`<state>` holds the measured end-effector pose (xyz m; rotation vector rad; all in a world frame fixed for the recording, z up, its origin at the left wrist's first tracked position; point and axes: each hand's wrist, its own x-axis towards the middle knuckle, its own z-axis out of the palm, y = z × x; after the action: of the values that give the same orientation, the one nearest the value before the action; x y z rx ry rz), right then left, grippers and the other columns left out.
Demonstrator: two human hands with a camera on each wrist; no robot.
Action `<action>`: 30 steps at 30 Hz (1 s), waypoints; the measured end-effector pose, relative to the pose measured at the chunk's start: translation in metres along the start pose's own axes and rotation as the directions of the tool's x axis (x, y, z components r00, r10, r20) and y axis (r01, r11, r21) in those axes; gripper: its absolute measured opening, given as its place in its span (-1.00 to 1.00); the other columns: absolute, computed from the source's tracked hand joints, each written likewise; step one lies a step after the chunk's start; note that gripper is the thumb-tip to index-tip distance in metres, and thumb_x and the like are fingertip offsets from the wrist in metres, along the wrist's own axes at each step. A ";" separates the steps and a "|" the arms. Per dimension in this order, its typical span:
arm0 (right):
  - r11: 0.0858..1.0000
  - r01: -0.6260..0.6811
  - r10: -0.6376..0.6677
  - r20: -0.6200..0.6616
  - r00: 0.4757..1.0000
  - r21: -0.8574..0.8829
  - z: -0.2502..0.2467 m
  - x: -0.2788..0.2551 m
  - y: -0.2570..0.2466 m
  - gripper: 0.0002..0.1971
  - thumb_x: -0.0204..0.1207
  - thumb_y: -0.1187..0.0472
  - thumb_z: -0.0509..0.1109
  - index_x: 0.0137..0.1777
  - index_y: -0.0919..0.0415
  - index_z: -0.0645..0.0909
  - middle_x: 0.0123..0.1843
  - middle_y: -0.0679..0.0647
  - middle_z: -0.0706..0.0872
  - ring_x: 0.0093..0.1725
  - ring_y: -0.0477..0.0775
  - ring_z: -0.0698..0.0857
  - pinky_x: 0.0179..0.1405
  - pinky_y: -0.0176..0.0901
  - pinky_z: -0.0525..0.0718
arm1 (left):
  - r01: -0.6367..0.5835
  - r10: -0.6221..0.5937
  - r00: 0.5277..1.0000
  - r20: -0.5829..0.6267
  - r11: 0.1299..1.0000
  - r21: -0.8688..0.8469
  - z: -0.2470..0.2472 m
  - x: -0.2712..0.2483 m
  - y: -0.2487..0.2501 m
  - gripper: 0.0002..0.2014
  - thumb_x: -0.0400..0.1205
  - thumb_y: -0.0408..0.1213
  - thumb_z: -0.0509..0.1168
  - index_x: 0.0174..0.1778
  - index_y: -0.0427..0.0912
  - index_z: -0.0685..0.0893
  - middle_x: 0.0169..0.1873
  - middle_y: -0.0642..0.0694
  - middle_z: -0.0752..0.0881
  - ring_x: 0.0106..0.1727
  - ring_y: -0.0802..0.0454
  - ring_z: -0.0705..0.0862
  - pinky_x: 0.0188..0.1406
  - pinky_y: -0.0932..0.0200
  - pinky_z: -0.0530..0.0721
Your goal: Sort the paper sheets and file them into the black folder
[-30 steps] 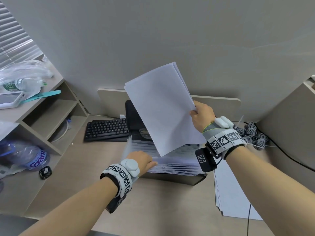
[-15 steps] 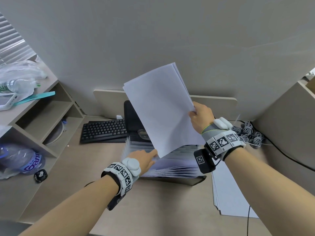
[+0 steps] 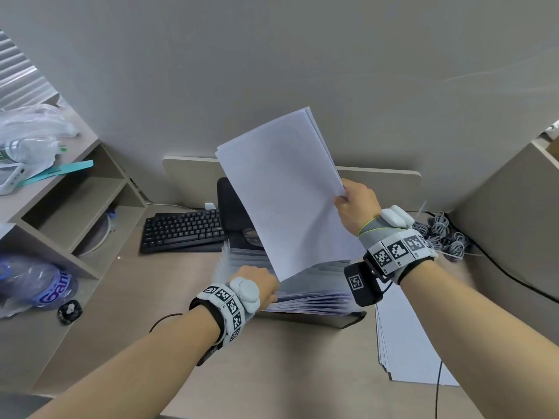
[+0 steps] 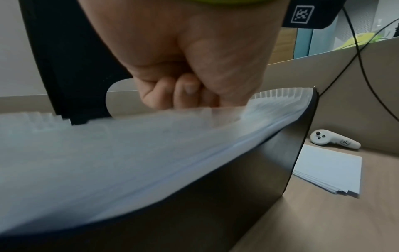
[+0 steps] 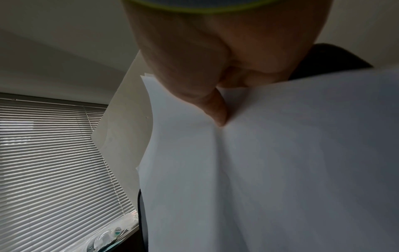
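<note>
While the right hand (image 3: 355,207) pinches a thin sheaf of smooth white sheets (image 3: 284,195) above the black folder (image 4: 248,179), the left hand (image 3: 257,282) curls into its translucent, blurred pocket dividers (image 4: 129,145), apparently gripping them.

Bare forearms; grey-white wristbands (image 3: 228,306) with black square-code tags, white pods, black camera boxes.

White paper sheets (image 3: 281,189) are showing plain, unprinted faces. The folder (image 4: 270,170) is showing black covers with pale translucent dividers (image 4: 129,153). Both wristbands (image 3: 399,252) are displaying black-and-white square code markers; the right one is showing a yellow-green edge. The keyboard (image 3: 184,231) is showing black. The desk (image 3: 272,373) is showing beige. A strap (image 3: 60,172) is showing teal.
</note>
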<state>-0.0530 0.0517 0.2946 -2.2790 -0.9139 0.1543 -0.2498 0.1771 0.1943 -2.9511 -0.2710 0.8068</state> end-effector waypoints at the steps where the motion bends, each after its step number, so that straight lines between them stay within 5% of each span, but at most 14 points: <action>1: 1.000 -0.002 0.002 0.010 1.000 0.006 -0.001 0.000 0.000 -0.80 0.46 0.42 0.18 -0.18 0.09 0.50 -0.34 0.07 0.53 -0.29 0.24 0.43 -0.31 -0.06 0.46 | 0.005 -0.005 1.000 -0.014 1.000 -0.020 0.001 0.002 -0.001 -0.70 0.71 0.01 0.16 0.04 -0.12 0.69 0.09 -0.10 0.68 0.07 -0.17 0.68 -0.16 0.09 0.52; 4: 1.000 -0.016 0.016 0.027 1.000 0.015 -0.001 0.000 0.002 -0.81 0.46 0.41 0.18 -0.20 0.09 0.48 -0.34 0.08 0.54 -0.30 0.24 0.45 -0.32 -0.09 0.44 | 0.008 -0.010 1.000 -0.022 0.995 -0.104 0.007 0.007 -0.008 -0.65 0.68 0.07 0.19 0.06 -0.12 0.70 0.18 -0.12 0.54 0.23 -0.14 0.52 -0.02 0.02 0.50; 8: 1.000 -0.011 0.010 0.035 0.999 0.015 -0.002 -0.002 0.005 -0.81 0.48 0.40 0.18 -0.05 0.19 0.59 -0.30 0.09 0.59 -0.29 0.24 0.48 -0.31 -0.09 0.47 | 0.036 -0.036 0.999 0.005 0.967 -0.251 0.015 0.012 -0.014 -0.62 0.63 0.13 0.22 0.01 -0.09 0.75 0.33 -0.08 0.56 0.25 -0.13 0.60 0.15 -0.04 0.62; 14: 1.000 0.023 -0.023 0.045 0.999 0.015 -0.003 -0.003 0.003 -0.79 0.48 0.42 0.18 0.01 0.25 0.61 -0.29 0.13 0.61 -0.26 0.27 0.49 -0.28 -0.03 0.49 | 0.094 -0.098 0.995 0.013 0.899 -0.428 0.018 0.010 -0.021 -0.64 0.60 0.16 0.26 0.06 -0.01 0.75 0.50 -0.05 0.45 0.39 -0.11 0.57 0.33 -0.06 0.55; 19: 1.000 0.006 -0.007 0.057 0.998 0.030 -0.006 0.000 0.007 -0.81 0.46 0.41 0.19 -0.09 0.17 0.58 -0.27 0.13 0.62 -0.24 0.27 0.52 -0.25 0.00 0.56 | 0.132 -0.139 0.990 0.014 0.900 -0.414 0.018 0.015 -0.024 -0.59 0.57 0.23 0.24 0.05 -0.02 0.73 0.42 -0.07 0.51 0.23 -0.13 0.64 0.17 -0.01 0.61; 25: 0.999 0.024 -0.021 0.057 0.998 -0.037 -0.001 -0.003 0.010 -0.75 0.50 0.40 0.18 0.08 0.21 0.61 -0.24 0.10 0.61 -0.20 0.28 0.51 -0.23 -0.03 0.52 | 0.111 -0.104 0.994 0.039 0.910 -0.400 0.016 0.011 -0.020 -0.66 0.60 0.15 0.27 0.04 0.00 0.77 0.65 -0.07 0.25 0.39 -0.15 0.59 0.31 -0.01 0.56; 30: 0.986 0.086 -0.065 0.149 0.987 -0.145 0.000 -0.005 0.004 -0.87 0.54 0.36 0.15 -0.04 0.20 0.50 -0.21 0.25 0.66 -0.18 0.37 0.58 -0.19 0.10 0.60 | 0.116 -0.116 0.993 0.018 0.939 -0.323 0.018 0.009 -0.021 -0.63 0.57 0.22 0.23 0.05 0.08 0.76 0.64 -0.03 0.27 0.45 -0.15 0.53 0.45 -0.11 0.42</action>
<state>-0.0548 0.0462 0.2909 -2.3920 -1.1196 0.2256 -0.2542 0.1995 0.1766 -3.1952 -0.6295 0.8153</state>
